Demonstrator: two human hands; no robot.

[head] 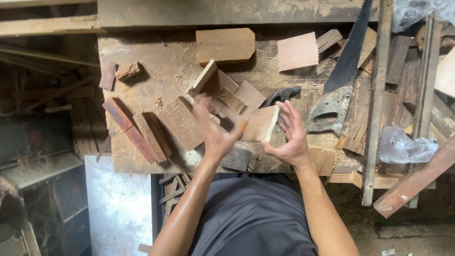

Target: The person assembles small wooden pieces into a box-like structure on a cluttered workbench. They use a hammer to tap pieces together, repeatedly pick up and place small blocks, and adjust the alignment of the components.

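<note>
I hold a small pale wooden block (pixel 259 123) above the front edge of a dusty workbench (pixel 156 71). My right hand (pixel 290 135) grips the block's right edge, thumb below and fingers behind it. My left hand (pixel 213 129) is blurred with motion against the block's left side, fingers spread upward. Whether it grips the block or holds something small is unclear. Several flat wood offcuts (pixel 232 97) lie on the bench just behind the hands.
A hand saw (pixel 348 61) lies at the right, its handle (pixel 329 111) near my right hand. Reddish boards (pixel 135 132) sit at the left, a large block (pixel 225 45) and a square panel (pixel 297 51) at the back. A crumpled plastic bag (pixel 403 147) and long battens (pixel 377 104) lie on the right.
</note>
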